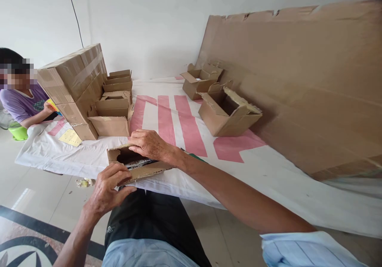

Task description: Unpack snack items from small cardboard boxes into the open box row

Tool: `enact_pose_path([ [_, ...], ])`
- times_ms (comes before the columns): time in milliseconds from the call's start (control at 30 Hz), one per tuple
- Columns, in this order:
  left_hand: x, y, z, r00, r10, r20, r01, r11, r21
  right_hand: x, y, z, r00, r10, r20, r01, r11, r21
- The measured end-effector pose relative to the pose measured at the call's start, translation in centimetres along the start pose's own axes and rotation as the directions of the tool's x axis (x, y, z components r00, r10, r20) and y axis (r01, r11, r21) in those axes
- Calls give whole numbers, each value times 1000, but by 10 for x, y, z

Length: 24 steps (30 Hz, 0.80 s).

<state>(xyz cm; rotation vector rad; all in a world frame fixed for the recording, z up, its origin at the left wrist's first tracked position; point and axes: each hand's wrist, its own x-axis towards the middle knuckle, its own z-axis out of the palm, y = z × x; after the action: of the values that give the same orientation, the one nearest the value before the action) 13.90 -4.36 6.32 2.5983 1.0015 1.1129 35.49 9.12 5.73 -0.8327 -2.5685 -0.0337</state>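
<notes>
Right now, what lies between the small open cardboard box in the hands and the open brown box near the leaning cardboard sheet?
In the head view, only white cloth with pink stripes lies between small box and open box.

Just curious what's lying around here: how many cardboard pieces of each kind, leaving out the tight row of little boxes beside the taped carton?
Small box in hand: 1
Open boxes on the right: 2
Large taped carton: 1
Big cardboard sheet against the wall: 1
Total: 5
</notes>
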Motion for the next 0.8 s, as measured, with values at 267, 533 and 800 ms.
enact_pose_path([
  [267, -5, -5, 17, 988, -45, -151, 49, 998, 28, -36, -23, -29, 990, -12, -143, 60, 941, 334],
  [533, 5, -6, 21, 984, -12, -176, 13, 1000, 6, -58, -45, -37, 999, -43, -27, 50, 933, 356],
  [800, 9, -2, 23, 967, 137, -216, -107, 984, 144, -56, -44, -24, 997, -65, -41, 74, 957, 281],
])
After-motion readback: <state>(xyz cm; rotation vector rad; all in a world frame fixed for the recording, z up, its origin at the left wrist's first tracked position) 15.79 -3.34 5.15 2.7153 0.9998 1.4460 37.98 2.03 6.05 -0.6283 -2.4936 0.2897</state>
